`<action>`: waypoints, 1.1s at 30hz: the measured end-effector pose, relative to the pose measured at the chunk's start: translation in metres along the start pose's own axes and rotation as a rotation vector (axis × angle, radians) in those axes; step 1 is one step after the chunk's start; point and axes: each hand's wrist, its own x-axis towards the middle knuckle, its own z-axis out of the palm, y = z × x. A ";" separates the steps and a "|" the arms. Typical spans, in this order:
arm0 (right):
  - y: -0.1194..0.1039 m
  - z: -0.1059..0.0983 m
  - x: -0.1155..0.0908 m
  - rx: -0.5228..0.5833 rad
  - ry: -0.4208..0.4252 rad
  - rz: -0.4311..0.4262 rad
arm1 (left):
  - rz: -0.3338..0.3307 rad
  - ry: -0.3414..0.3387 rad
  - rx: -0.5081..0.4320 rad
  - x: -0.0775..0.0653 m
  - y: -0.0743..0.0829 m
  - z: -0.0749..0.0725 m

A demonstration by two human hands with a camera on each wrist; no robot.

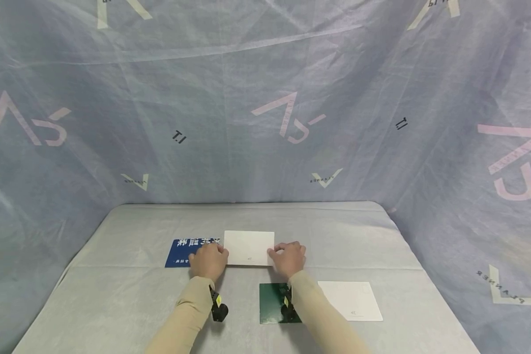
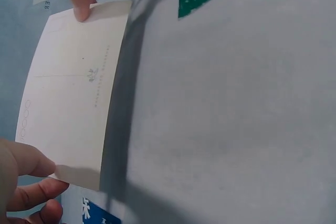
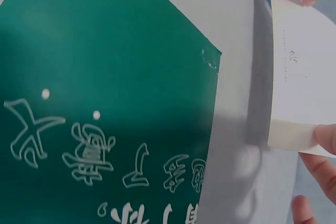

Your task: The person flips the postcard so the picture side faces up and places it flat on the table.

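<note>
Between the two hands is a white postcard [image 1: 249,247], its plain side with faint printed lines facing up. The left hand [image 1: 209,261] pinches its left edge between thumb and fingers; in the left wrist view that thumb lies on top of the postcard [image 2: 79,98]. At the opposite edge the right hand [image 1: 289,260] pinches it the same way, as the right wrist view shows with the thumb on the postcard [image 3: 302,77]. A shadow runs along the near edge, so the card appears lifted off the cloth. Partly behind the left hand lies a blue card [image 1: 177,253] with white characters.
A dark green card [image 1: 271,307] with white lettering lies below the right wrist, partly covered by it. Right of that forearm is another white postcard [image 1: 354,300]. Grey cloth covers the table [image 1: 115,305], and a printed cloth curtain [image 1: 230,98] hangs behind and at the sides.
</note>
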 end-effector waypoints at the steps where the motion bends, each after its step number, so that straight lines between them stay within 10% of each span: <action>1: 0.000 -0.002 -0.001 0.001 0.000 -0.001 | 0.005 0.004 0.001 0.000 0.001 0.000; 33: 0.012 -0.031 -0.007 0.051 0.059 -0.122 | -0.029 -0.012 -0.112 -0.007 0.019 -0.023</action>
